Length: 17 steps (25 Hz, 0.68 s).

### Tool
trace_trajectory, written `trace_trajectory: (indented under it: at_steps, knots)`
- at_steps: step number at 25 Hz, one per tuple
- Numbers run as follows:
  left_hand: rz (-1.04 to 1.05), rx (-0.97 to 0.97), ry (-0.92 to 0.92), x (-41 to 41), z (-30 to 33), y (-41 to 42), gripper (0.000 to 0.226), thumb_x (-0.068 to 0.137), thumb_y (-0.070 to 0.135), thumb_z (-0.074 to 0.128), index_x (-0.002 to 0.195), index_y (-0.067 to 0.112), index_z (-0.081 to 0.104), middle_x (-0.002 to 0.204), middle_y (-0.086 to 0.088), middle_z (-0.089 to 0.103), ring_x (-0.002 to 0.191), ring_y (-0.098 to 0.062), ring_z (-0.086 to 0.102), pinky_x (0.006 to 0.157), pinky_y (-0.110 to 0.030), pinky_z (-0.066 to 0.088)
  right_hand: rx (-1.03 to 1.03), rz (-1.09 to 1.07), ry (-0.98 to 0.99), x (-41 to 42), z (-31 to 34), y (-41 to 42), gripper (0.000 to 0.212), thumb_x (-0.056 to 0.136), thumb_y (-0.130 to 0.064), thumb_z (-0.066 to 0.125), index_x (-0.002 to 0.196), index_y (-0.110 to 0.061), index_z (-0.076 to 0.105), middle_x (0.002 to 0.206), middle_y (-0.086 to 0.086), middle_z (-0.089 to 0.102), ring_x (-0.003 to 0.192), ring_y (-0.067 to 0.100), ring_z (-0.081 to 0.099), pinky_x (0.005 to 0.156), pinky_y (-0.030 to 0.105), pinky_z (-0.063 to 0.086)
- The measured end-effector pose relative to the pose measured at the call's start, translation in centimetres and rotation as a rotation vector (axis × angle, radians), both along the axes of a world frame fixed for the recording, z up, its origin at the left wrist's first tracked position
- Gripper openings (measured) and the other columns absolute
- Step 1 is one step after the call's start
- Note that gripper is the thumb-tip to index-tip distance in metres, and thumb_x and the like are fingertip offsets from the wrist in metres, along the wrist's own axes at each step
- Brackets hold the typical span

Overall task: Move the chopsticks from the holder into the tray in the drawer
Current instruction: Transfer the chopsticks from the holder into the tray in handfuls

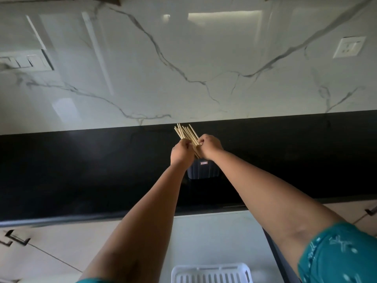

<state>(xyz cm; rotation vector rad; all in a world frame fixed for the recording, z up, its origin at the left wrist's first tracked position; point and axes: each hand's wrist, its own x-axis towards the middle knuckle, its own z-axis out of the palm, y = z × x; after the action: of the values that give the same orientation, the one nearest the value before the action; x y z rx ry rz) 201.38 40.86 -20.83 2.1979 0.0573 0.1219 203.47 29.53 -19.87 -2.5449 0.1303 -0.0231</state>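
While both hands close around the bundle, lift it straight up and clear of the holder.

Across the black countertop (81, 170), the dark holder (203, 170) stands near the marble wall, and the white tray (212, 273) waits below in the open drawer (204, 237). Left hand (181, 153) and right hand (210, 147) both clench the chopsticks (186, 133), whose lower ends appear to sit inside the holder; squeeze evenly so none slips loose.

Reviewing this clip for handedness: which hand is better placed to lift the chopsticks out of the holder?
Either. The left hand and right hand both grip the chopsticks above the holder; neither looks clearly better placed.
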Motion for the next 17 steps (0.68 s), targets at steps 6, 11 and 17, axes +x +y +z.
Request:
trace_trajectory:
  at_steps: [6, 11, 17]
  knots:
    - [0.029, -0.066, -0.035, 1.7, -2.7, 1.0, 0.032, 0.09, 0.021, 0.045, 0.118, 0.017, 0.06, 0.108, -0.003, 0.067, 0.101, -0.023, 0.061, 0.085, -0.038, 0.052, -0.173, -0.043, 0.258, 4.6, -2.2, 0.0, 0.042, 0.094, -0.035, 0.059, 0.12, -0.002, 0.057, 0.106, 0.011, 0.065, 0.086, 0.025, 0.062, 0.063, 0.028, 0.044]
    - [-0.014, 0.015, -0.112, 1.4, -4.8, 2.3, 0.028, 0.089, 0.021, 0.053, 0.115, 0.016, 0.062, 0.11, -0.001, 0.068, 0.104, -0.017, 0.062, 0.09, -0.039, 0.053, -0.275, 0.051, 0.359, 6.6, -3.0, -0.1, 0.026, 0.097, -0.013, 0.054, 0.118, -0.001, 0.062, 0.114, 0.013, 0.066, 0.085, 0.025, 0.059, 0.07, 0.028, 0.045]
    - [-0.014, 0.057, -0.108, 1.2, -5.0, 2.1, 0.029, 0.089, 0.022, 0.055, 0.117, 0.017, 0.059, 0.114, -0.003, 0.066, 0.109, -0.019, 0.06, 0.093, -0.04, 0.052, -0.289, 0.064, 0.191, 6.5, -3.3, -0.6, 0.03, 0.093, -0.032, 0.061, 0.109, -0.008, 0.058, 0.105, 0.01, 0.062, 0.1, 0.028, 0.062, 0.071, 0.031, 0.044]
